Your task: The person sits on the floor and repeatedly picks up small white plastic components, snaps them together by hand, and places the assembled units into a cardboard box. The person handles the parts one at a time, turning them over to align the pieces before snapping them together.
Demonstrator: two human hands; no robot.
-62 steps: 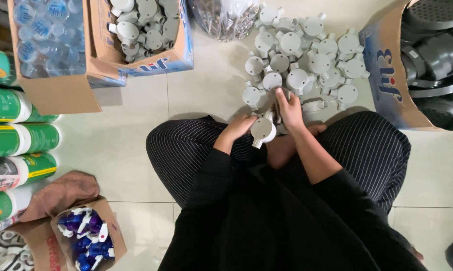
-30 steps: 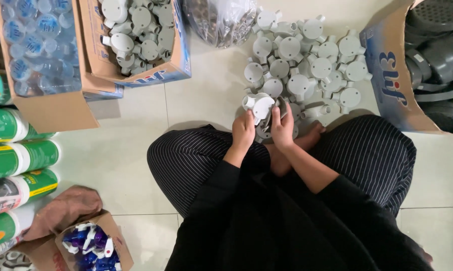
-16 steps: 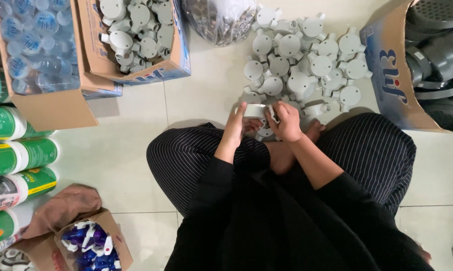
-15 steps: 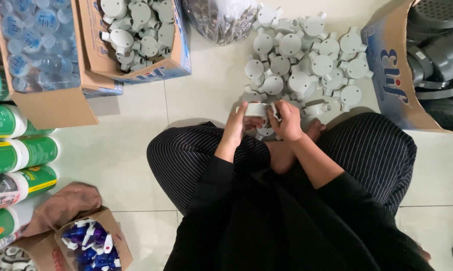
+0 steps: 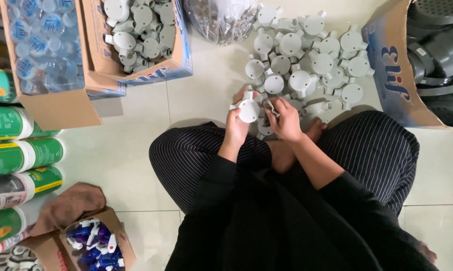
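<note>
Above the crossed legs, the left hand (image 5: 236, 128) grips a round grey junction box (image 5: 248, 110), while the right hand (image 5: 285, 120) curls closed beside it, touching its edge. More boxes (image 5: 306, 60) crowd the floor just beyond, flanked by a carton (image 5: 178, 65), a plastic bag (image 5: 221, 20) and green cans (image 5: 23, 150).

A stockroom or the back of a hardware shop, seen from above. A person sits cross-legged on a pale tiled floor (image 5: 136, 150) with goods all around. Dozens of identical grey plastic conduit junction boxes (image 5: 306, 60) lie loose on the tiles, and more fill an open cardboard carton (image 5: 136, 40). Another carton holds small water bottles (image 5: 41, 45). Green spray cans (image 5: 21, 155) lie in a row, a small box holds blue spray nozzles (image 5: 93, 243), and dark grey pipe fittings (image 5: 437, 50) fill a further box.
</note>
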